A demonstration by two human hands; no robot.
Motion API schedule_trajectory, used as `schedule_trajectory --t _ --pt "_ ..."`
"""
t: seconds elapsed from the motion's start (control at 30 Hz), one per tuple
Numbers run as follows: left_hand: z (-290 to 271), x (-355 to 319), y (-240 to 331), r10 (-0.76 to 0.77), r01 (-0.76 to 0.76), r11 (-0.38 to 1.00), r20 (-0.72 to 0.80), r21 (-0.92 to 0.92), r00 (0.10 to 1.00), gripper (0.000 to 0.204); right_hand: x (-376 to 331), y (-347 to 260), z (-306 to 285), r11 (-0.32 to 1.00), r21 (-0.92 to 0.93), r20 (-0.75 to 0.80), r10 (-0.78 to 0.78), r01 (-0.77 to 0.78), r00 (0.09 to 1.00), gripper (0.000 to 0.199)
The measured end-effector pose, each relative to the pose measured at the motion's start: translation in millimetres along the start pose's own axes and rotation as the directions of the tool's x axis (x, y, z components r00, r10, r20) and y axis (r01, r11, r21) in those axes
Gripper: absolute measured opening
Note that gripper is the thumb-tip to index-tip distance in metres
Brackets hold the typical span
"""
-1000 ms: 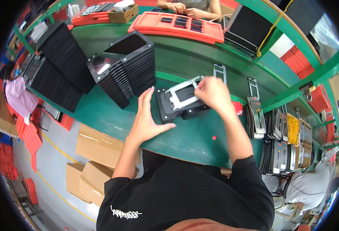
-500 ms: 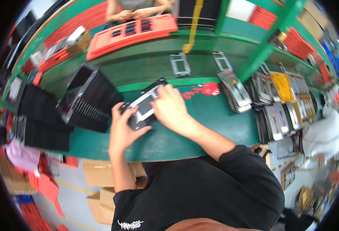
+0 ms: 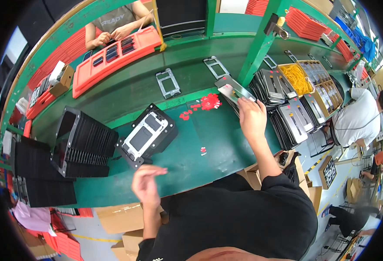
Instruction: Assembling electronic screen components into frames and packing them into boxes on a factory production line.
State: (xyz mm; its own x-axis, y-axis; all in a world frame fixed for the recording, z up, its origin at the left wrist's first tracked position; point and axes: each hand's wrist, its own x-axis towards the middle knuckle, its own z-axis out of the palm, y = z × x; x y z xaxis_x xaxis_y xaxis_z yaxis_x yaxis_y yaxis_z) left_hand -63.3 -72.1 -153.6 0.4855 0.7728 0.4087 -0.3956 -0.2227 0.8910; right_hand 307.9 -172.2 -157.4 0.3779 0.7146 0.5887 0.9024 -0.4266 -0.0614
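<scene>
A: Surface (image 3: 226, 143) first: green, running left to right under both your hands, with a green upright post (image 3: 261, 41) rising at its far edge.

B: And the large things on it?

A: At your left, rows of black trays (image 3: 85, 145) standing on edge. At your right, stacks of grey metal frames (image 3: 287, 113), with a box of yellow parts (image 3: 297, 77) behind them. Across the surface lies a long red tray (image 3: 113, 58), and another person's hands (image 3: 113, 35) rest at its far side.

B: Where is the piece you work on?

A: The black fixture with a silver panel in it (image 3: 147, 135) lies flat in the middle of the surface, tilted, just beside the black trays. Neither of your hands touches it.

B: Your right hand?

A: Your right hand (image 3: 252, 117) is stretched to the frame stacks, fingers closed on a thin silver plate (image 3: 231, 89) at the near edge of the stacks.

B: The left?

A: Your left hand (image 3: 147, 187) hovers above the near edge of the surface, holding nothing, fingers loosely curled, near the fixture but apart from it.

B: Smaller bits?

A: Red scraps (image 3: 209, 102) lie scattered between the fixture and the plate.
</scene>
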Motion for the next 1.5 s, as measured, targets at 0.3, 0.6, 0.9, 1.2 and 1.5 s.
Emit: schedule_trajectory --t 0.3,0.6,0.9,1.2,1.5 --pt "76.6 25.8 -27.5 -0.217 0.245 0.949 0.153 -0.197 0.964 0.08 -11.7 -129.0 -69.4 0.335 0.935 -0.015 -0.281 0.113 0.959 0.026" --pt "63.0 16.0 -22.1 -0.09 -0.038 0.789 0.178 0.613 0.98 0.082 -0.8 -154.0 -41.0 -0.437 0.719 0.492 -0.231 -0.541 0.84 0.016" --pt "18.9 0.4 -20.9 -0.403 0.42 0.902 0.152 -0.102 0.902 0.072 62.6 -95.6 12.7 0.428 0.855 0.423 -0.251 -0.292 0.871 0.018" --pt "14.6 30.3 16.2 -0.368 0.371 0.813 0.099 -0.448 0.925 0.079 68.2 -133.2 -17.2 0.032 0.914 0.371 -0.469 -0.404 0.802 0.022" --pt "-12.2 49.0 41.0 -0.197 0.198 0.979 -0.026 0.056 0.98 0.073 107.3 -179.0 -24.1 0.168 0.783 0.263 -0.962 -0.599 0.074 0.034"
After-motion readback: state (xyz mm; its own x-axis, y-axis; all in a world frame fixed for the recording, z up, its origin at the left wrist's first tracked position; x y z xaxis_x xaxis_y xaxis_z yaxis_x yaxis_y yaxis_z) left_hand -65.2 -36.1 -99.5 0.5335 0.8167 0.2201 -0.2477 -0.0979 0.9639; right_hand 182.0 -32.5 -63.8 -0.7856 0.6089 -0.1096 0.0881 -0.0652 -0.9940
